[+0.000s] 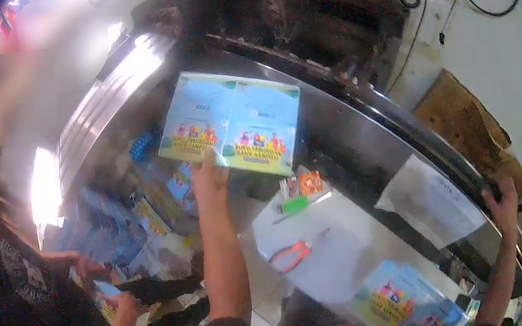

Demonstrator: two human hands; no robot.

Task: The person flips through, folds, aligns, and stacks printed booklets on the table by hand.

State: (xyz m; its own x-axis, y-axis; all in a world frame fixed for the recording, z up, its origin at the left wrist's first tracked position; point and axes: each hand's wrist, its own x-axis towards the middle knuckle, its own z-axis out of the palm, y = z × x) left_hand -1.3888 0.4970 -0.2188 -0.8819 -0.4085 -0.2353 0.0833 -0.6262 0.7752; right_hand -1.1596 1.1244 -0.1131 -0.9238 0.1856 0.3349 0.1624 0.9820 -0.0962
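Printed sheet [261, 114] looks wide, light and bendy, so it may crease and is best held by its long bottom edge. It is up over the metal table [340, 114], with its bottom edge pinched in the left hand [211, 183], well apart from the right hand [505, 206], whose fingers are spread at the table's rim.
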